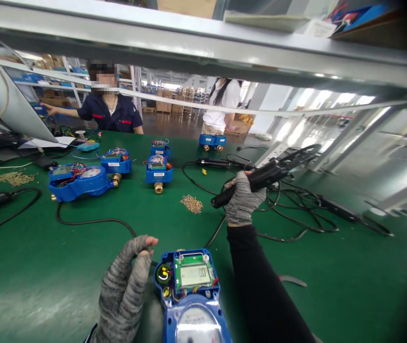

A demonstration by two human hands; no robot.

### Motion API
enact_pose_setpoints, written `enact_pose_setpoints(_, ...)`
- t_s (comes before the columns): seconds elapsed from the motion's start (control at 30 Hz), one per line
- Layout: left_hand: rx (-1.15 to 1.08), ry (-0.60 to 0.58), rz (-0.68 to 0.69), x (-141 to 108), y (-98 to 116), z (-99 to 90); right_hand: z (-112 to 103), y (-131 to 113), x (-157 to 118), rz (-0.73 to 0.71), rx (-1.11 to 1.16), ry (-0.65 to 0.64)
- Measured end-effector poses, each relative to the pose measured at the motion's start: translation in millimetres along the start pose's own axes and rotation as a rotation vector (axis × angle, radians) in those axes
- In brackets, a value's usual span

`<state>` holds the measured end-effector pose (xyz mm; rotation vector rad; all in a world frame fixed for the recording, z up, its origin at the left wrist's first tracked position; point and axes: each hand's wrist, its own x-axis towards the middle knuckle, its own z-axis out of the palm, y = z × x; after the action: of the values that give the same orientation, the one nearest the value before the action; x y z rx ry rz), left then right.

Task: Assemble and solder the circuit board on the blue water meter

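Observation:
A blue meter [194,305] with an exposed green board and lit display lies at the bottom centre. Just left of it is my left hand [126,286] in a grey glove, thumb and forefinger tips drawn together; whether anything small sits between them cannot be made out. My right hand [244,200], gloved in grey with a black sleeve, is wrapped round a black electric screwdriver [267,175] above the table. The tool's tip points left, towards a pile of small brass screws [191,204]. Beyond the pile stands another open blue meter [159,170].
More blue meters [85,183] stand at left and at the far edge. Black cables and another screwdriver [341,209] lie right, near pliers-like handles [293,280]. A metal shelf beam [189,45] crosses overhead. Two people are beyond the table.

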<state>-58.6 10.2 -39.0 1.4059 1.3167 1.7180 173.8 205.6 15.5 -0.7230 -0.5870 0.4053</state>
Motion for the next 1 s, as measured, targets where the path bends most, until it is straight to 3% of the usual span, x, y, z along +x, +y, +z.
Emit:
enact_pose_setpoints(0.13, -0.067, -0.005, -0.072, -0.4, 0.8, 4.8, -3.6, 10.7, -1.4, 0.008, -0.056, 0.001)
enact_pose_setpoints(0.63, -0.063, -0.045, -0.094, -1.5, -0.1, 4.0, -3.9, 15.7, -2.6, 0.014, -0.067, 0.000)
enact_pose_setpoints(0.87, -0.039, -0.020, -0.126, -1.3, -6.7, 2.3, 1.8, -7.3, -0.6, -0.013, 0.037, 0.002)
enact_pose_setpoints(1.0, 0.025, -0.003, -0.148, 1.7, -8.4, 2.7, 8.3, -31.4, -3.1, 0.050, 0.152, -0.015)
